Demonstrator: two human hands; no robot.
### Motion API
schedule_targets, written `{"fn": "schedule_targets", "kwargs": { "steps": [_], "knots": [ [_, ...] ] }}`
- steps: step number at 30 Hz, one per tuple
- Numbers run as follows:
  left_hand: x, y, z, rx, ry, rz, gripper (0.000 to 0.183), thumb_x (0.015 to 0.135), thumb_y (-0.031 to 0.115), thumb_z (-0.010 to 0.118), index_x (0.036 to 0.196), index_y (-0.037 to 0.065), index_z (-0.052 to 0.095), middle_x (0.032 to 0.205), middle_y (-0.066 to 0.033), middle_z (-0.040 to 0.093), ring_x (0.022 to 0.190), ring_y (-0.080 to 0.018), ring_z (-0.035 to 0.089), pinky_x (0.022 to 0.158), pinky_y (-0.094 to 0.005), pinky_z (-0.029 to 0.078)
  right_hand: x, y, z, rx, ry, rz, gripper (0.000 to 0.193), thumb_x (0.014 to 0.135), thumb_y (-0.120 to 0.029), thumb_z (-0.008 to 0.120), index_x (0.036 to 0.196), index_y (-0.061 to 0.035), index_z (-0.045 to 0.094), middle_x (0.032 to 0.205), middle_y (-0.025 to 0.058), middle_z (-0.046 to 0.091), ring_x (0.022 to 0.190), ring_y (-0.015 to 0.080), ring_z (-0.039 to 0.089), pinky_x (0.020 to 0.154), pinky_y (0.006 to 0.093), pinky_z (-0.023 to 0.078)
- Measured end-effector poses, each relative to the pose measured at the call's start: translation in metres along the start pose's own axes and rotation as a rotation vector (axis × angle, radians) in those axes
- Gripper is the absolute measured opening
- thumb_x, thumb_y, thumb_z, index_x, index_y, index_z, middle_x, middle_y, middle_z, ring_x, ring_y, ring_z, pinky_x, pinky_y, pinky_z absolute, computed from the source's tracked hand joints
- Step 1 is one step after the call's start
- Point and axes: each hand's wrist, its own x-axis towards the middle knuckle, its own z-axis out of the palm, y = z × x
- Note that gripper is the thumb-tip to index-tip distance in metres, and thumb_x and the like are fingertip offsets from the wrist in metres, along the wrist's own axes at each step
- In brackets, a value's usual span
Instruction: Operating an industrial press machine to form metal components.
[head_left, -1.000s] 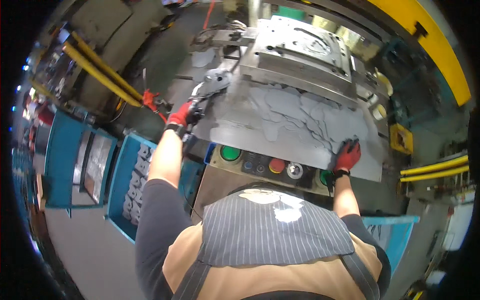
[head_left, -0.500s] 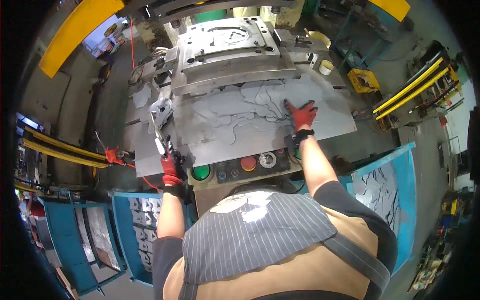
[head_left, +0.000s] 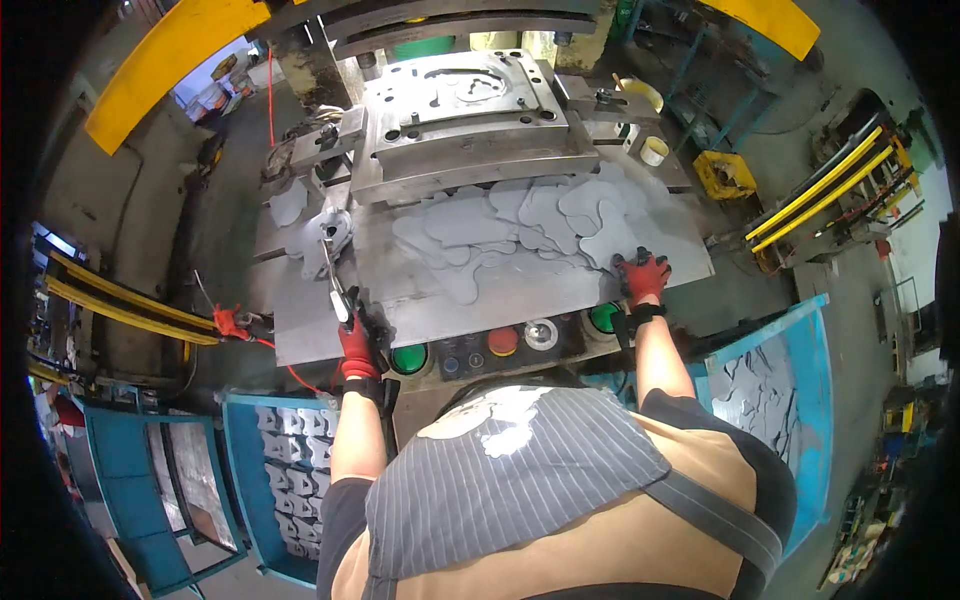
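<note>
Now that my spread, red-gloved right hand (head_left: pixel 643 278) has slid toward four o'clock, the flat grey metal blanks (head_left: pixel 525 222) at twelve look easier to tell apart; at eleven, my left hand (head_left: pixel 357 340) grips a slim silver tool (head_left: pixel 339 303) over a holed grey part (head_left: pixel 310 243).

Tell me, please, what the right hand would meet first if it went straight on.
The right hand would probably meet the flat grey piece just ahead; depth is unclear, so they may already touch.
</note>
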Motion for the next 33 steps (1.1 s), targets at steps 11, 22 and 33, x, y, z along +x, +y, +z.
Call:
{"fn": "schedule_targets", "kwargs": {
  "steps": [11,22,33],
  "knots": [
    [0.033,-0.061,-0.039,0.193,0.105,0.081,0.028,0.084,0.021,0.050,0.097,-0.004,0.053,0.081,-0.0053,0.057,0.070,-0.0130,0.050,0.062,-0.0273,0.041,0.007,0.006,-0.004,-0.189,0.024,-0.136,0.105,0.045,-0.057,0.070,0.123,0.0001,0.027,0.132,0.0250,0.019,0.122,0.0403,0.013,0.101,0.0430,0.016],
    [0.001,-0.003,0.002,-0.060,0.032,-0.033,0.023,0.084,0.016,0.047,0.101,0.001,0.051,0.071,-0.0017,0.053,0.053,-0.0098,0.047,0.047,-0.0248,0.042,0.012,-0.050,-0.074,0.953,-0.280,-0.558,0.034,0.071,-0.008,0.057,0.105,-0.0055,0.049,0.099,0.0044,0.054,0.089,0.0145,0.053,0.071,0.0292,0.045],
    [0.013,-0.045,-0.028,0.103,0.195,-0.014,0.021,0.082,0.019,0.053,0.091,0.000,0.053,0.073,-0.0015,0.054,0.062,-0.0095,0.049,0.054,-0.0250,0.040,0.080,-0.344,-0.059,0.437,-0.275,-1.412,0.012,0.075,-0.012,0.052,0.084,-0.0086,0.058,0.072,0.0012,0.054,0.063,0.0117,0.051,0.054,0.0261,0.043]
  ]
}}
